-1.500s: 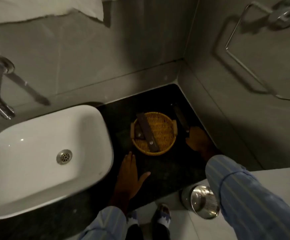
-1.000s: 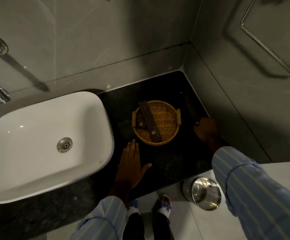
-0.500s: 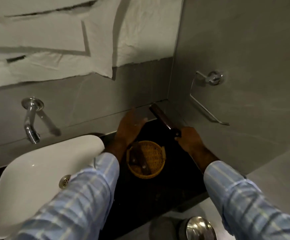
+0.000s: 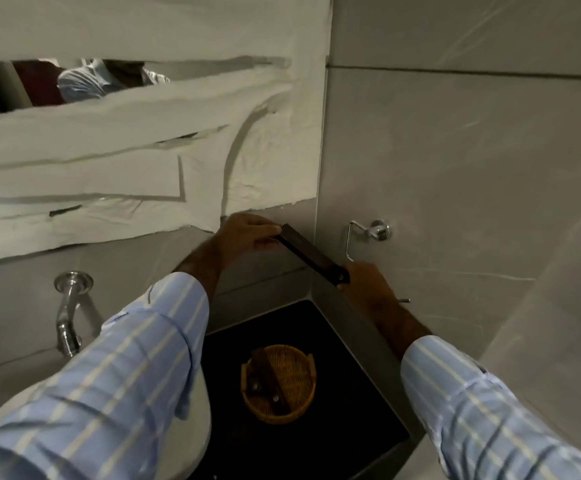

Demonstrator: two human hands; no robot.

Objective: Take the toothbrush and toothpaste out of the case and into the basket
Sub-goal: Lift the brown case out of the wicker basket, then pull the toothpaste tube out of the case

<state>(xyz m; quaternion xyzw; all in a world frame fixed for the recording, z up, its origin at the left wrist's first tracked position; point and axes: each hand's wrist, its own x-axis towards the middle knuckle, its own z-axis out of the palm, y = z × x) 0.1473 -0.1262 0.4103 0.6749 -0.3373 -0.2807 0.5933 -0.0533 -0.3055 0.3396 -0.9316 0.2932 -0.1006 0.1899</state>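
Observation:
I hold a long dark case (image 4: 308, 252) up in the air near the wall corner, above the counter. My left hand (image 4: 247, 233) grips its far upper end and my right hand (image 4: 367, 282) grips its near lower end. Down on the black counter stands a round woven basket (image 4: 297, 403) with a dark flat case-like piece (image 4: 264, 379) lying across its left side. No toothbrush or toothpaste shows; the inside of the held case is hidden.
A white sink (image 4: 197, 420) sits left of the basket, mostly covered by my left sleeve. A chrome tap (image 4: 69, 306) juts from the back wall. A chrome paper holder (image 4: 368, 233) is on the right wall. White paper covers the mirror (image 4: 143, 140).
My right hand lifted the case from the counter's right edge up toward the corner. My left hand left the counter and took hold of the case's far end. The view tilted upward.

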